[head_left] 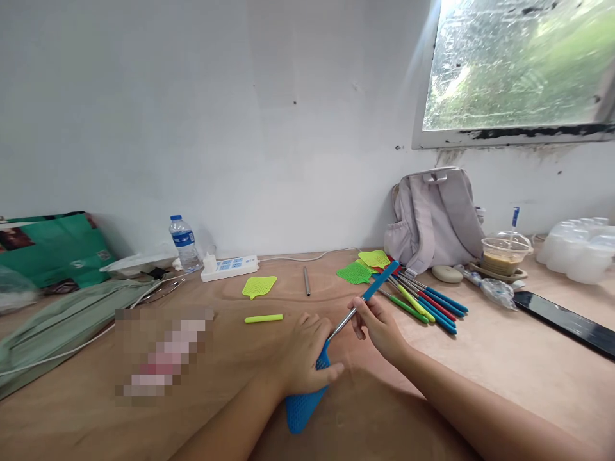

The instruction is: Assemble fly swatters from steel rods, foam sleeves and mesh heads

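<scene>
A blue fly swatter with a metal shaft slants across the middle of the table, its mesh head toward me. My left hand grips it around the head, thumb across the mesh. Higher up, my right hand pinches the shaft where it meets the blue handle. Loose parts lie just beyond: a yellow-green swatter head, a yellow-green handle and a metal tube. To the right is a pile of fly swatters with blue, red, green and yellow handles.
Along the wall stand a water bottle, a white power strip and a grey backpack. A drink cup, white bottles and a black phone-like slab are at right. Green cloth lies left.
</scene>
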Demonstrator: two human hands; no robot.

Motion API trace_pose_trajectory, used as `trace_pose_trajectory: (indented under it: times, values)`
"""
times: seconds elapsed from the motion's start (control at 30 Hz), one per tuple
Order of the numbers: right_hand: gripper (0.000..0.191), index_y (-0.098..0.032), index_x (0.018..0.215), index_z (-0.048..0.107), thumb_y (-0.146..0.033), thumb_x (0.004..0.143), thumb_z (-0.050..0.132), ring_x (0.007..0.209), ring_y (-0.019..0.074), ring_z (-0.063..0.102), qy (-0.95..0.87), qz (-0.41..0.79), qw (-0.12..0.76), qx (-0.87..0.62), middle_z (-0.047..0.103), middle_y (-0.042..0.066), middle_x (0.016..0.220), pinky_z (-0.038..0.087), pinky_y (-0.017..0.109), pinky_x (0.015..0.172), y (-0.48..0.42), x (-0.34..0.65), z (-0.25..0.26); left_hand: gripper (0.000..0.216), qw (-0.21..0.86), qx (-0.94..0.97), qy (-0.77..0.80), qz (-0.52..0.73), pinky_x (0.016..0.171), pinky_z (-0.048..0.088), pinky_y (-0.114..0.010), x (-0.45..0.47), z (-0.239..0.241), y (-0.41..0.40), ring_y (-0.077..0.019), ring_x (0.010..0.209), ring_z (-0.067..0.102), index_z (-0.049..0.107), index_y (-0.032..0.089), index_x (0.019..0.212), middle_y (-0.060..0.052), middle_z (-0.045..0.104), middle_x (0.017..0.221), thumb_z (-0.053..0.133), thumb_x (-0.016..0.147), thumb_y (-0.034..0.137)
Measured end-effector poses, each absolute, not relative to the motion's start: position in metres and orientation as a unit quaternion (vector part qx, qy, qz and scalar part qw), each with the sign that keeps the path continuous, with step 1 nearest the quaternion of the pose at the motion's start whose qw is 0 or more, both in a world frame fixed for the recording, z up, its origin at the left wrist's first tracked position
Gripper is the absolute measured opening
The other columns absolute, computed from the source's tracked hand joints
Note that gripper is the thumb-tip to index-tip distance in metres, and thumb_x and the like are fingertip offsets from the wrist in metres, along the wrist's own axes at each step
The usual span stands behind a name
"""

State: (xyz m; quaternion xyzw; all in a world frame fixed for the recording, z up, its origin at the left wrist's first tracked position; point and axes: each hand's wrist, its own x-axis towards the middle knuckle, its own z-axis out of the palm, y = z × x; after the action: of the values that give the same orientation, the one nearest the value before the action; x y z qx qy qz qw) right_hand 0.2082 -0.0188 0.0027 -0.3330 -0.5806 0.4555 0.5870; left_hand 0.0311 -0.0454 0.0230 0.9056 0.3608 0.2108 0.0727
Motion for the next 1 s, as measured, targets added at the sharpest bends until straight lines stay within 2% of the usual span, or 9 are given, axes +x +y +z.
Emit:
trace_pose_trajectory:
  times: [0.07, 0.2, 0.3, 0.5, 0.67, 0.73, 0.8, 0.9, 1.0]
  values:
    - [0.037, -0.018, 0.068, 0.044, -0.054, 0.075, 0.052, 0.033, 0.0054, 0.04, -0.58, 0.479, 0.576, -0.32, 0.045, -0.007, 0.046, 0.031, 0.018, 0.032, -0.02, 0.206, 0.004, 0.019, 0.099, 0.894, 0.384, 0.21, 0.063, 0.025, -0.029, 0.032, 0.023, -0.047, -0.0182, 0.069, 0.037, 0.034, 0.021, 0.074, -0.001, 0.045, 0.076, 0.05, 0.064, 0.025]
    - [0.041, -0.018, 0.067, 0.043, -0.058, 0.07, 0.055, 0.027, 0.003, 0.034, -0.604, 0.505, 0.534, -0.309, 0.048, -0.007, 0.047, 0.024, 0.017, 0.028, -0.027, 0.2, 0.003, 0.023, 0.193, 0.87, 0.376, 0.252, 0.055, 0.022, -0.027, 0.032, 0.017, -0.047, -0.0147, 0.06, 0.033, 0.027, 0.022, 0.073, 0.002, 0.037, 0.066, 0.039, 0.056, 0.012]
    - [0.042, -0.018, 0.065, 0.042, -0.058, 0.069, 0.055, 0.027, 0.0017, 0.031, -0.619, 0.507, 0.518, -0.303, 0.047, -0.008, 0.048, 0.022, 0.016, 0.027, -0.029, 0.197, -0.002, 0.025, 0.237, 0.85, 0.371, 0.288, 0.053, 0.022, -0.026, 0.033, 0.009, -0.044, -0.0135, 0.056, 0.03, 0.023, 0.022, 0.073, 0.004, 0.031, 0.062, 0.034, 0.055, 0.008]
    - [0.041, -0.018, 0.065, 0.044, -0.058, 0.072, 0.053, 0.028, 0.0025, 0.032, -0.63, 0.493, 0.518, -0.303, 0.049, -0.006, 0.048, 0.021, 0.016, 0.028, -0.021, 0.196, -0.011, 0.023, 0.261, 0.831, 0.36, 0.334, 0.055, 0.028, -0.026, 0.033, 0.001, -0.038, -0.013, 0.059, 0.033, 0.026, 0.022, 0.075, 0.003, 0.031, 0.065, 0.032, 0.058, 0.007]
    - [0.04, -0.017, 0.064, 0.046, -0.053, 0.079, 0.046, 0.031, 0.0046, 0.037, -0.604, 0.443, 0.575, -0.33, 0.046, -0.006, 0.043, 0.028, 0.018, 0.034, -0.012, 0.205, -0.008, 0.008, 0.176, 0.804, 0.37, 0.431, 0.067, 0.037, -0.03, 0.025, 0.015, -0.033, -0.0158, 0.071, 0.042, 0.036, 0.02, 0.081, 0.0, 0.04, 0.074, 0.034, 0.072, 0.019]
    - [0.039, -0.016, 0.064, 0.047, -0.052, 0.081, 0.046, 0.032, 0.005, 0.038, -0.578, 0.416, 0.616, -0.337, 0.045, -0.006, 0.042, 0.029, 0.019, 0.035, -0.009, 0.21, -0.004, 0.02, 0.146, 0.817, 0.368, 0.419, 0.08, 0.038, -0.035, 0.018, 0.021, -0.03, -0.02, 0.088, 0.046, 0.041, 0.019, 0.093, -0.005, 0.046, 0.089, 0.042, 0.073, 0.024]
    - [0.037, -0.016, 0.067, 0.049, -0.051, 0.079, 0.049, 0.033, 0.0052, 0.039, -0.547, 0.403, 0.653, -0.335, 0.048, -0.005, 0.047, 0.028, 0.019, 0.033, -0.005, 0.215, -0.001, 0.043, 0.148, 0.829, 0.375, 0.387, 0.092, 0.032, -0.041, 0.01, 0.023, -0.026, -0.0256, 0.108, 0.04, 0.04, 0.02, 0.111, -0.01, 0.043, 0.111, 0.052, 0.07, 0.029]
    - [0.036, -0.015, 0.073, 0.053, -0.051, 0.077, 0.053, 0.034, 0.0057, 0.041, -0.507, 0.417, 0.684, -0.318, 0.051, -0.004, 0.052, 0.029, 0.019, 0.033, 0.0, 0.222, 0.003, 0.072, 0.223, 0.792, 0.423, 0.379, 0.097, 0.027, -0.048, 0.002, 0.02, -0.017, -0.0302, 0.121, 0.03, 0.032, 0.023, 0.124, -0.013, 0.032, 0.129, 0.064, 0.063, 0.041]
    - [0.033, -0.016, 0.076, 0.054, -0.049, 0.075, 0.056, 0.038, 0.0069, 0.045, -0.473, 0.445, 0.708, -0.278, 0.051, -0.004, 0.053, 0.033, 0.02, 0.035, 0.007, 0.228, 0.004, 0.07, 0.392, 0.639, 0.47, 0.466, 0.093, 0.036, -0.045, 0.002, 0.018, -0.009, -0.0283, 0.12, 0.036, 0.033, 0.023, 0.122, -0.013, 0.034, 0.131, 0.06, 0.065, 0.052]
